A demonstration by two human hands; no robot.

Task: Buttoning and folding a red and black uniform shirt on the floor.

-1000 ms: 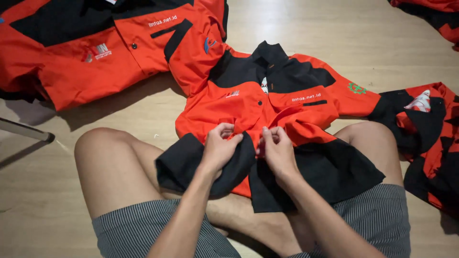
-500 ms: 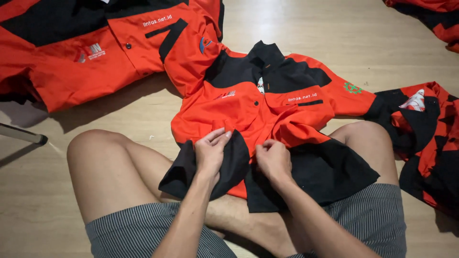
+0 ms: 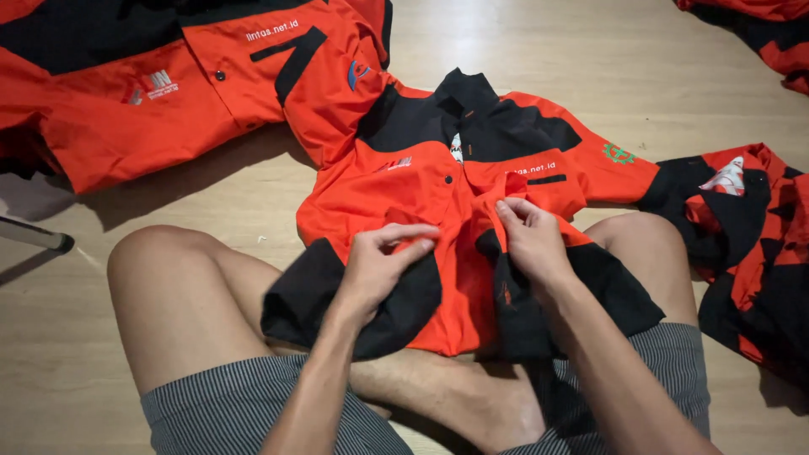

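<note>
Presently: orange-and-black cloth work shirt (image 3: 404,202), spread across the lap. Left hand (image 3: 379,265) pinches one placket edge, right hand (image 3: 527,240) the other (fingers closed on fabric). Step: buttoning; next needs edges aligned.

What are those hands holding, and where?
Both the left hand and right hand pinch the orange shirt at its front opening edges.

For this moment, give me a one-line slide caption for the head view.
Seated cross-legged, a person's left hand and right hand pinch the front edges of an orange-and-black shirt on their lap.
</note>
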